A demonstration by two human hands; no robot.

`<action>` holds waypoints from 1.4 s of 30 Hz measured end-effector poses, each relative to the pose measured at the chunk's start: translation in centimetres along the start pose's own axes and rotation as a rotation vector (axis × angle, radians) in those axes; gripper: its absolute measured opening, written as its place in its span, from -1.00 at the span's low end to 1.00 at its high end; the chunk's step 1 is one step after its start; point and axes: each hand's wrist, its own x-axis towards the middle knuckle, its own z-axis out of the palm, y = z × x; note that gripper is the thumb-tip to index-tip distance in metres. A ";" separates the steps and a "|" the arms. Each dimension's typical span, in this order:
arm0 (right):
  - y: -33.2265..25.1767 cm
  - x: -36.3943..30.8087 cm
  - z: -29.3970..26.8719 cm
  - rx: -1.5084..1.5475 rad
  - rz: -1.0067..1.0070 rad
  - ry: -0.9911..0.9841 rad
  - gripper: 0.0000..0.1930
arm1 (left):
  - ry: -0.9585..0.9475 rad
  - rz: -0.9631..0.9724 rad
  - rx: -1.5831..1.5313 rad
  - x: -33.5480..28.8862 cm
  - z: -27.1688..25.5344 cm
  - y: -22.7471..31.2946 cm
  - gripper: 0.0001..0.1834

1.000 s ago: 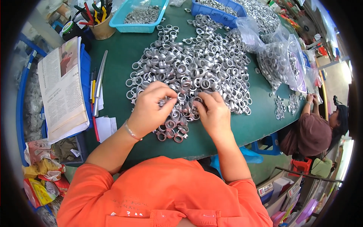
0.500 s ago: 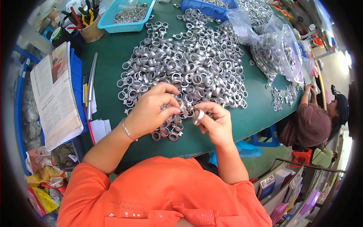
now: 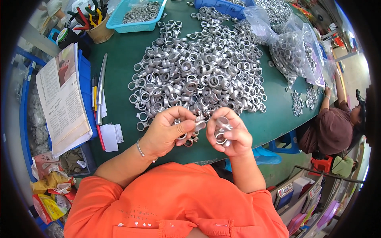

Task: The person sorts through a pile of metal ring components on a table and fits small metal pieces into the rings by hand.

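My left hand [image 3: 160, 133] pinches a silver metal ring [image 3: 199, 126] between thumb and fingertips, with more rings partly hidden in its palm. Close beside it, my right hand [image 3: 240, 137] is closed around a couple of similar rings [image 3: 220, 137], which show between thumb and fingers. Both hands are raised over the near edge of a large heap of silver rings [image 3: 198, 75], many with a small lug on the side. A few loose rings [image 3: 189, 142] lie on the table just under my left hand.
On the green table [image 3: 119, 79] are a turquoise basket [image 3: 135, 27] and a blue bin [image 3: 222, 11] of small metal parts, clear bags of rings [image 3: 287, 53], a long tapered metal rod [image 3: 102, 87] and a newspaper [image 3: 63, 99]. A co-worker [image 3: 329, 131] sits at the right.
Both hands have drawn back from the heap toward me. My left hand has turned and shows a ring at its fingertips. More than one ring now shows in my right hand.
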 end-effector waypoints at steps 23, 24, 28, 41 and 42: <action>0.6 1.1 -0.1 -1.266 -0.295 0.364 -0.89 | 0.163 -0.003 -0.176 -0.7 -0.7 0.3 -0.83; 0.5 0.7 -0.2 -1.061 -0.291 0.372 -0.90 | 0.189 0.002 -0.116 -0.6 -0.5 0.3 -0.83; 1.1 0.0 -0.3 -0.714 -0.373 0.257 -0.71 | 0.240 0.037 0.021 -0.5 0.1 0.2 -0.80; 2.0 -0.7 -0.4 0.215 0.022 0.224 -0.73 | 0.184 -0.127 -0.055 -0.8 0.6 -0.1 -0.85; 2.0 -0.8 -0.4 0.214 0.020 0.229 -0.73 | 0.181 -0.131 -0.057 -0.8 0.7 0.0 -0.85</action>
